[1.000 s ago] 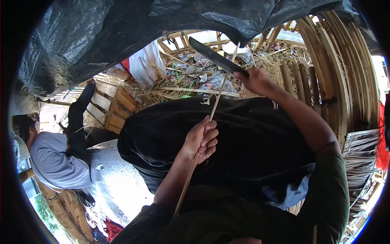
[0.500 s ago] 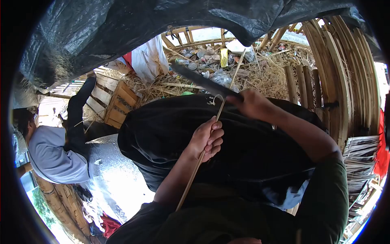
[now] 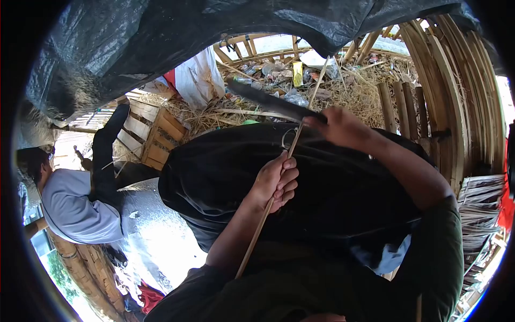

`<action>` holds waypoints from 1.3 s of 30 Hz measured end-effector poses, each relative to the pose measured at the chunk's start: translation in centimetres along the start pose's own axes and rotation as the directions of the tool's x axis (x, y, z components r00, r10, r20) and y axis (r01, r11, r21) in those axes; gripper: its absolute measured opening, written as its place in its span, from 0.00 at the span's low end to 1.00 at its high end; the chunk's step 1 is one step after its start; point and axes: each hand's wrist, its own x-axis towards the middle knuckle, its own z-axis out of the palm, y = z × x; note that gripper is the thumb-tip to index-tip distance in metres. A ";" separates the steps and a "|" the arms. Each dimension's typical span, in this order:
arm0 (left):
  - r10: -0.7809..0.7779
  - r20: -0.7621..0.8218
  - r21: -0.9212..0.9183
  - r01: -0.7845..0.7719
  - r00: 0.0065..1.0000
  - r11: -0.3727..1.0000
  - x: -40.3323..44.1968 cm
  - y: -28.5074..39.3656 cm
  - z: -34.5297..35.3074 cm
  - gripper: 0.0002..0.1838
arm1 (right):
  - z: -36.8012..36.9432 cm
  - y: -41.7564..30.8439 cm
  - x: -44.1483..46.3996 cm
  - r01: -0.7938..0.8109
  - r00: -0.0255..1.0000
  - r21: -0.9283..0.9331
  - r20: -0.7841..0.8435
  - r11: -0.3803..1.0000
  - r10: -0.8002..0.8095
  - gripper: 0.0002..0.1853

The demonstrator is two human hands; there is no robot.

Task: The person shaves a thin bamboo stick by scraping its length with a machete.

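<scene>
My left hand (image 3: 277,182) is wrapped round a long thin bamboo strip (image 3: 252,242), which slants up from my lap toward the far ground. In my right hand (image 3: 341,129) is a large dark-bladed knife (image 3: 268,102), its blade pointing up and left and somewhat blurred. The blade crosses the strip above my left hand. A thin pale curled shaving (image 3: 286,138) hangs beside the strip just under the blade. Dark cloth (image 3: 214,166) covers my legs beneath both hands.
A co-worker (image 3: 80,204) sits at the left, near a wooden crate (image 3: 163,138). Bamboo slats (image 3: 450,96) stand at the right above a bundle of strips (image 3: 480,201). Straw and litter (image 3: 268,75) cover the ground ahead. A dark plastic sheet (image 3: 188,37) hangs overhead.
The curled shaving has changed shape beside the strip. My right hand and the knife have shifted very slightly right; my left hand keeps its grip. The whole view has moved a little.
</scene>
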 end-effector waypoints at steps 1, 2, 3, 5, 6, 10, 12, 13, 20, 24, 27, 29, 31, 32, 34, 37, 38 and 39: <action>0.000 0.010 0.005 0.000 1.000 1.000 -0.1 -0.1 -0.1 0.20 | 0.2 1.0 0.2 0.003 0.999 -0.046 -0.042 0.999 -0.005 0.28; 0.001 0.023 0.009 -0.002 1.000 1.000 -0.2 0.0 -0.1 0.20 | 0.0 1.3 0.6 0.002 0.996 -0.091 -0.083 0.996 -0.010 0.28; 0.002 0.036 0.015 -0.002 0.999 1.000 -0.1 0.0 -0.2 0.20 | 0.4 1.2 0.2 0.028 0.989 -0.199 -0.134 0.980 -0.055 0.28; -0.005 0.012 0.007 0.005 1.000 1.000 0.2 -0.2 0.3 0.20 | 0.6 0.1 -0.8 -0.004 1.000 -0.048 -0.017 0.999 0.004 0.26; -0.010 -0.005 0.008 0.010 1.000 1.000 0.3 -0.2 0.5 0.20 | 0.4 -0.8 -1.1 -0.034 0.999 0.024 0.042 0.999 0.033 0.26; -0.013 0.019 0.041 0.013 1.000 0.999 0.1 -0.4 0.1 0.20 | -1.8 -3.4 -0.8 -0.159 0.952 0.145 0.284 0.977 0.113 0.29; 0.014 0.018 0.072 -0.016 1.000 0.997 0.3 -0.3 0.2 0.20 | -3.1 -4.4 -0.3 -0.333 0.869 0.194 0.443 0.923 0.221 0.34; 0.018 0.016 0.073 -0.019 1.000 0.997 0.4 -0.3 0.2 0.19 | -3.6 -5.1 -0.1 -0.402 0.821 0.168 0.500 0.900 0.274 0.38; 0.002 -0.004 0.074 -0.001 1.000 0.997 0.4 -0.7 0.5 0.18 | -1.4 -3.1 -0.6 -0.271 0.916 0.089 0.331 0.959 0.228 0.36; 0.012 0.064 0.045 -0.015 0.998 0.999 1.1 -0.9 -0.1 0.18 | -2.4 -3.8 -0.2 -0.555 0.734 0.224 0.586 0.801 0.344 0.37; 0.029 0.002 0.099 -0.029 1.000 0.995 1.6 -1.0 0.1 0.18 | -4.9 -5.5 -0.5 -0.683 0.644 0.346 0.701 0.643 0.307 0.36; 0.024 -0.007 0.126 -0.023 1.000 0.992 1.7 -1.2 -0.1 0.17 | -6.4 -6.6 -0.8 -0.697 0.645 0.429 0.725 0.575 0.241 0.35; 0.021 -0.015 0.141 -0.019 1.000 0.990 1.7 -1.2 -0.2 0.17 | -8.0 -7.5 -1.1 -0.707 0.651 0.502 0.737 0.499 0.180 0.36; 0.020 -0.016 0.140 -0.017 1.000 0.990 1.7 -1.3 -0.1 0.17 | -8.7 -7.6 -1.2 -0.695 0.673 0.530 0.718 0.486 0.180 0.36; 0.017 -0.013 0.137 -0.015 1.000 0.990 1.8 -1.5 0.0 0.17 | -10.1 -7.5 -1.4 -0.653 0.730 0.578 0.652 0.489 0.205 0.36; 0.014 0.000 0.140 -0.014 1.000 0.990 1.8 -1.5 0.2 0.17 | -11.3 -4.8 -0.9 -0.505 0.853 0.502 0.414 0.703 0.317 0.33; 0.011 0.002 0.145 -0.011 1.000 0.989 1.8 -1.5 0.1 0.17 | -11.6 -3.6 -0.7 -0.439 0.895 0.396 0.276 0.806 0.351 0.34; 0.008 0.003 0.149 -0.008 1.000 0.989 1.8 -1.6 0.1 0.17 | -11.4 -1.8 -0.5 -0.367 0.930 0.314 0.140 0.875 0.340 0.35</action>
